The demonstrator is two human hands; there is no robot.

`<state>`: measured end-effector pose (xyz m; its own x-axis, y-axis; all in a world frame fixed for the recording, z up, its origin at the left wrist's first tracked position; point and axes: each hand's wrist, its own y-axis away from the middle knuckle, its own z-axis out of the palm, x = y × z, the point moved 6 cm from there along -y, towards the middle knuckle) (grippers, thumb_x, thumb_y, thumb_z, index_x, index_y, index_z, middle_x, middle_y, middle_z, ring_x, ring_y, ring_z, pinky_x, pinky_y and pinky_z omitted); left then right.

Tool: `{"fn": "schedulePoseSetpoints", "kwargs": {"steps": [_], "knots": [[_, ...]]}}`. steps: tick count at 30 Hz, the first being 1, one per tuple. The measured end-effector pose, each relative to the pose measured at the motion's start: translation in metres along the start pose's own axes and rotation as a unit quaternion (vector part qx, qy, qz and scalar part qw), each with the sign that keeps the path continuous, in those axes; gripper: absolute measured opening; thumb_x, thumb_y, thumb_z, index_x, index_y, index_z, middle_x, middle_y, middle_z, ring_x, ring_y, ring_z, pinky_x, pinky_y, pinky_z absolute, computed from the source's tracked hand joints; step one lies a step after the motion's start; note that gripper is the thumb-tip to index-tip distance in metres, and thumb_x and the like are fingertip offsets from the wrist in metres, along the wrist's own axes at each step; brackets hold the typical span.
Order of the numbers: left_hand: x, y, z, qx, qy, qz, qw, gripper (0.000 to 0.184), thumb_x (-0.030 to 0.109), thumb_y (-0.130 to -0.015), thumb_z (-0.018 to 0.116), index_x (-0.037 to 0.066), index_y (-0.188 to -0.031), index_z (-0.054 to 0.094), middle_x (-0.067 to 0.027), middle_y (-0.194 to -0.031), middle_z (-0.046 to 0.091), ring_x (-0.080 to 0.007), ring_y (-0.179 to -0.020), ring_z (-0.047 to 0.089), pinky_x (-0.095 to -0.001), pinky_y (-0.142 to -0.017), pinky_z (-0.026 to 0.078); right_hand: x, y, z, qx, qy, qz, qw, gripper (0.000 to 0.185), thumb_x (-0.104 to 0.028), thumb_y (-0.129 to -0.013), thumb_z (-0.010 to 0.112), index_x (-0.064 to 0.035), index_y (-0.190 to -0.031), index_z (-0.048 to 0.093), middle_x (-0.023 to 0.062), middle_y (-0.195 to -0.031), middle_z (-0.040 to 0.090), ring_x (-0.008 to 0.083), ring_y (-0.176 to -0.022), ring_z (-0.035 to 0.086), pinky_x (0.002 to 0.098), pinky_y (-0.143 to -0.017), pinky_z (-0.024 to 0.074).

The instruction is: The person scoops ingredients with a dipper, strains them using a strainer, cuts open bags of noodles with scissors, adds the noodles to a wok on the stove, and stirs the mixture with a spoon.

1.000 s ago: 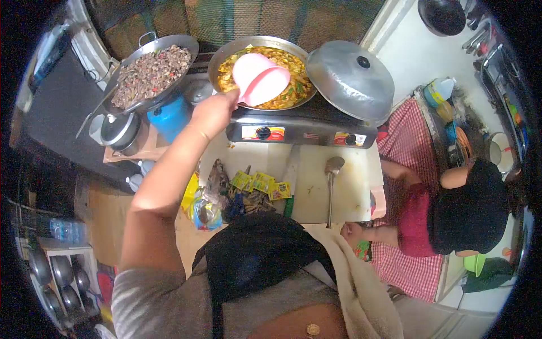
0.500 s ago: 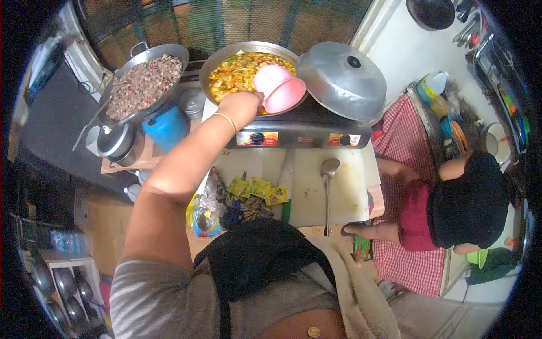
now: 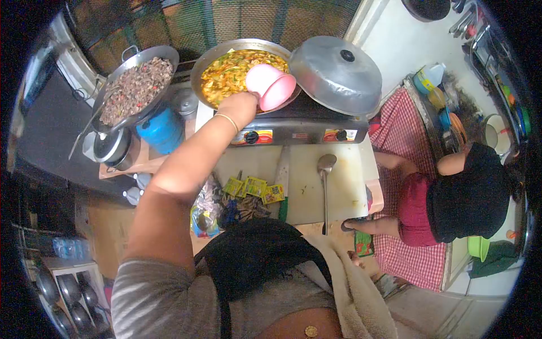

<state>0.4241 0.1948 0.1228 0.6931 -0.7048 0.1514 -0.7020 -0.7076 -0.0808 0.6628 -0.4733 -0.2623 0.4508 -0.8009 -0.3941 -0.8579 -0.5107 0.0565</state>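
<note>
A woven screen (image 3: 243, 22) spans the kitchen's far side at 12 o'clock; a second person (image 3: 468, 198), in a black top and maroon shorts, is at 3 o'clock, beside a red-and-white gingham cloth (image 3: 402, 121); the gas stove (image 3: 299, 135) stands just above centre, with a white cutting board (image 3: 341, 189) on its near side; the domed metal wok lid (image 3: 333, 76) lies at 1 o'clock, against the stew wok (image 3: 245, 42) at nearly 12; a wok of chopped meat (image 3: 167, 51) sits at 10 o'clock; a metal ladle (image 3: 326, 164) rests on the board, slightly right of centre, and yellow sachets (image 3: 254, 186) lie below centre; the pink plastic dipper (image 3: 264, 81) is over the stew wok's 4 o'clock edge, tilted, its mouth facing about 4; the left hand (image 3: 240, 107) has its fingers curled tightly around the dipper's handle; the right hand cannot be made out, so I cannot tell how its fingers stand.
</note>
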Motion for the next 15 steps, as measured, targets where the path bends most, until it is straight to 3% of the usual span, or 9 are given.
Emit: {"fn": "schedulePoseSetpoints", "kwargs": {"steps": [6,8,9,11,13,15], "knots": [[-0.005,0.000,0.009,0.009,0.007,0.016,1.000,0.025,0.012,-0.090,0.042,0.006,-0.101,0.064,-0.0198,-0.101,0.068,-0.0351,-0.094,0.066,-0.0467,-0.081,0.052,-0.022,-0.002,-0.015,0.066,-0.028,-0.277,0.958,0.010,-0.012,-0.077,0.061,-0.0084,-0.070,0.056,0.0051,-0.059,0.053,0.0188,-0.051,0.053,0.0351,-0.046,0.0409],[-0.008,0.000,0.011,0.013,0.014,0.018,1.000,0.027,0.018,-0.095,0.041,0.008,-0.106,0.063,-0.0206,-0.099,0.067,-0.0367,-0.092,0.066,-0.0482,-0.079,0.052,-0.025,-0.001,-0.019,0.081,-0.008,-0.326,0.942,0.010,-0.014,-0.076,0.062,-0.0084,-0.069,0.057,0.0063,-0.059,0.056,0.0201,-0.051,0.055,0.0356,-0.047,0.0430],[-0.009,0.000,0.013,0.015,0.017,0.019,1.000,0.028,0.021,-0.097,0.040,0.009,-0.109,0.062,-0.0209,-0.098,0.067,-0.0375,-0.091,0.066,-0.0489,-0.078,0.052,-0.016,-0.003,-0.012,0.084,0.017,-0.326,0.941,0.011,-0.015,-0.076,0.062,-0.0088,-0.069,0.058,0.0067,-0.058,0.057,0.0211,-0.052,0.056,0.0359,-0.047,0.0442],[-0.012,-0.001,0.017,0.012,0.018,0.015,1.000,0.028,0.021,-0.097,0.041,0.010,-0.110,0.062,-0.0211,-0.098,0.067,-0.0374,-0.091,0.066,-0.0487,-0.079,0.052,0.002,-0.007,0.000,0.059,0.012,-0.228,0.972,0.010,-0.016,-0.075,0.063,-0.0092,-0.069,0.059,0.0075,-0.058,0.057,0.0224,-0.052,0.057,0.0366,-0.048,0.0457],[-0.012,0.000,0.019,0.005,0.017,0.011,1.000,0.026,0.018,-0.094,0.042,0.008,-0.108,0.062,-0.0211,-0.099,0.067,-0.0370,-0.091,0.066,-0.0479,-0.079,0.052,0.032,-0.007,0.018,0.003,-0.049,-0.023,0.999,0.009,-0.016,-0.075,0.064,-0.0092,-0.071,0.060,0.0083,-0.058,0.057,0.0231,-0.052,0.057,0.0374,-0.049,0.0463],[-0.010,0.002,0.018,-0.004,0.014,0.010,1.000,0.024,0.010,-0.089,0.043,0.005,-0.103,0.062,-0.0209,-0.101,0.067,-0.0361,-0.093,0.066,-0.0463,-0.081,0.053,0.076,-0.013,0.052,0.028,-0.011,-0.052,0.998,0.009,-0.016,-0.077,0.063,-0.0099,-0.070,0.060,0.0088,-0.058,0.058,0.0241,-0.052,0.058,0.0379,-0.049,0.0457]]}}
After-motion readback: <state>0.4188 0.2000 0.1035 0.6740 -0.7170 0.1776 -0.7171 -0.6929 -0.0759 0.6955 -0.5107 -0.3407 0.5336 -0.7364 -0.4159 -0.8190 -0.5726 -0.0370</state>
